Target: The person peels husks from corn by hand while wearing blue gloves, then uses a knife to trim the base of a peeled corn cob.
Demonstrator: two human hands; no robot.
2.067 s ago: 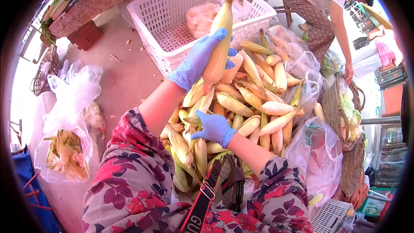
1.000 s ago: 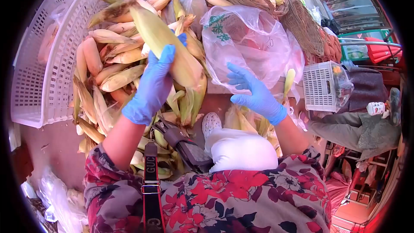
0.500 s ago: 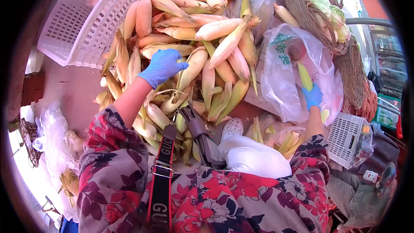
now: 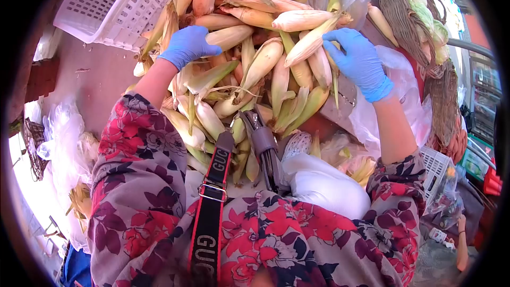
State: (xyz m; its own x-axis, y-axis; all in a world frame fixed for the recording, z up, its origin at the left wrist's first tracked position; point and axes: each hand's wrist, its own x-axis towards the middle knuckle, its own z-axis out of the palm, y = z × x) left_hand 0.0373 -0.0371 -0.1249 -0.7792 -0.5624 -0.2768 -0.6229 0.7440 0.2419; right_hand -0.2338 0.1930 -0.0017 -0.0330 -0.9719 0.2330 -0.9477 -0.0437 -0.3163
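A large heap of corn ears in their husks [image 4: 265,64] fills the area in front of me. My left hand [image 4: 188,47], in a blue glove, is at the heap's left side, its thumb and fingers closed around the left end of a pale husked-over ear of corn [image 4: 229,37]. My right hand [image 4: 364,64], also gloved in blue, hovers at the heap's right edge with thumb and forefinger apart and nothing between them. Nearest to its fingertips is a pinkish ear of corn [image 4: 311,45]. Behind my right forearm lies a clear plastic bag [image 4: 372,119], partly hidden.
A white perforated crate [image 4: 119,16] borders the heap at upper left. Wicker baskets [image 4: 406,16] with leafy vegetables stand at upper right. A smaller white crate [image 4: 435,170] is at lower right. Plastic bags [image 4: 66,143] hang at left. A person's arm [image 4: 462,244] shows at lower right.
My right hand has left the plastic bag, let go of the green corn cob, and moved up to the heap. My left hand shifted left onto an ear. The view has tilted slightly.
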